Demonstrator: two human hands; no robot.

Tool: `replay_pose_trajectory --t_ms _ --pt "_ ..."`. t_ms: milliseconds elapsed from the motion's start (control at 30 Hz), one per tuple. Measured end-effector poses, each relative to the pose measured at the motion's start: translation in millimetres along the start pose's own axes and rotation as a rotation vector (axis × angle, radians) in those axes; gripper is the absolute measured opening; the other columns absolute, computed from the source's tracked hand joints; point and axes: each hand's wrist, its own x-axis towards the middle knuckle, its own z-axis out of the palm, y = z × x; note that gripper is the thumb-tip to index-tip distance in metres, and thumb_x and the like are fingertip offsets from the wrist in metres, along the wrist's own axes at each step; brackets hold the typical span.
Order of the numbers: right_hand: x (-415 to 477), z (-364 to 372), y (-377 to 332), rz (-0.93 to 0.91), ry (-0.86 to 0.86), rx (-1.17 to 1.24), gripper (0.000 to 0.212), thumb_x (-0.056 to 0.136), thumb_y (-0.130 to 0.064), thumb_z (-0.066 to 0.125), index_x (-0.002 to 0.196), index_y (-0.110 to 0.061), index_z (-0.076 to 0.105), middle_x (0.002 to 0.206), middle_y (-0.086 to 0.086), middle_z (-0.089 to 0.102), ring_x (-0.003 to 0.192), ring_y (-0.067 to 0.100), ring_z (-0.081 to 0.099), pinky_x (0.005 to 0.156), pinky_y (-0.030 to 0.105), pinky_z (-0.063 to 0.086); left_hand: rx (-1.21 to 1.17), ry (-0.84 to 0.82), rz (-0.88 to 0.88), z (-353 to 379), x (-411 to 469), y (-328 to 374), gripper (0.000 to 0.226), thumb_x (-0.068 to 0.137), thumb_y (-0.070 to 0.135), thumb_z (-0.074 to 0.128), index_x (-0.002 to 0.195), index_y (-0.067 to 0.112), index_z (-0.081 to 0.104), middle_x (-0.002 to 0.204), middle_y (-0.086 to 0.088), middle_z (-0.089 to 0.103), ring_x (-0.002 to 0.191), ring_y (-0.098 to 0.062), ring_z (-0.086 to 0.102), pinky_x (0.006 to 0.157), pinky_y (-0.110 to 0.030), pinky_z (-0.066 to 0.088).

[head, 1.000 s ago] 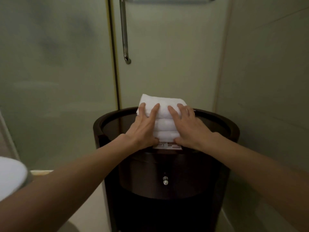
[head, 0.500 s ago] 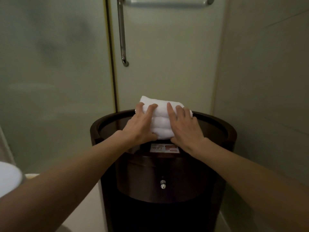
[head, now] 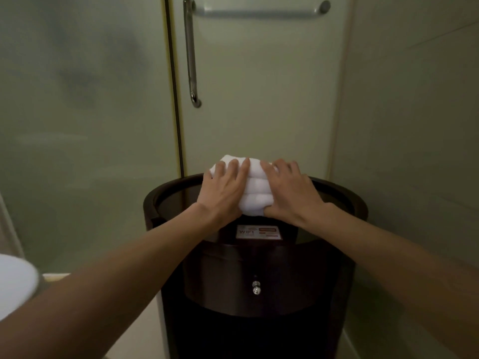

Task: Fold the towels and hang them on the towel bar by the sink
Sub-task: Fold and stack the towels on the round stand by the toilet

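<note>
Clamping the stack of folded white terry towels [head: 255,189] from both sides, you have your left hand [head: 224,191] and right hand [head: 291,194] pressed flat against its ends at the centre of the frame. The fingers [head: 234,168] of both hands curl over the top fold and grip the bundle, probably so the three soft, rounded layers stay together for a lift. The stack sits at the middle of the round dark wooden cabinet's [head: 166,200] glossy rimmed top, just above a small rectangular WIFI card [head: 258,232]. A matte horizontal bar [head: 261,13] runs across the pale door at the upper centre; a polished vertical metal handle [head: 190,53] hangs beside it.
</note>
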Motion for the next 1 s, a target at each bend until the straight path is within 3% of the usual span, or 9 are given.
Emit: replay_pose_trajectory --t_ms 200,333,467,733,1000 --pt "-8 12 -13 0.004 -0.028 -0.178 0.105 0.073 -0.047 0.065 0.149 -0.014 0.000 0.145 0.017 0.020 0.131 0.037 0.026 0.092 0.051 0.040 -0.044 0.046 -0.005 12 -9 -1 0.087 0.075 0.045 0.061 0.145 0.019 0.015 0.141 -0.007 0.030 0.120 -0.033 0.035 0.084 -0.045 0.039" --pt "-4 17 -12 0.004 -0.031 -0.125 0.094 0.076 -0.040 0.063 0.149 -0.013 0.011 0.138 0.013 0.033 0.119 0.033 0.038 0.077 0.043 0.047 -0.047 0.069 0.019 19 -9 -5 0.093 0.071 0.048 0.062 0.145 0.023 0.012 0.145 -0.004 0.026 0.124 -0.031 0.031 0.092 -0.044 0.035" --pt "2 21 -10 -0.016 -0.026 -0.089 0.085 0.077 -0.039 0.059 0.147 -0.014 0.018 0.136 0.012 0.037 0.115 0.033 0.041 0.075 0.042 0.047 -0.026 -0.001 -0.018 25 -6 -10 0.104 0.070 0.047 0.068 0.147 0.024 0.000 0.153 -0.006 0.011 0.138 -0.037 0.016 0.105 -0.057 0.029" --pt "23 1 2 -0.021 -0.102 -0.059 0.088 0.074 -0.039 0.063 0.147 -0.014 0.021 0.135 0.013 0.039 0.113 0.032 0.042 0.074 0.040 0.045 -0.129 -0.044 0.004 9 19 -17 0.096 0.073 0.047 0.066 0.147 0.023 0.009 0.148 -0.006 0.022 0.128 -0.033 0.030 0.093 -0.047 0.042" --pt "67 -70 27 -0.014 -0.253 0.024 0.091 0.076 -0.038 0.065 0.148 -0.015 0.015 0.136 0.012 0.037 0.115 0.030 0.040 0.081 0.040 0.048 -0.155 -0.211 0.040 -64 73 -29 0.093 0.073 0.035 0.066 0.147 0.020 0.012 0.145 -0.007 0.028 0.125 -0.032 0.034 0.096 -0.045 0.042"
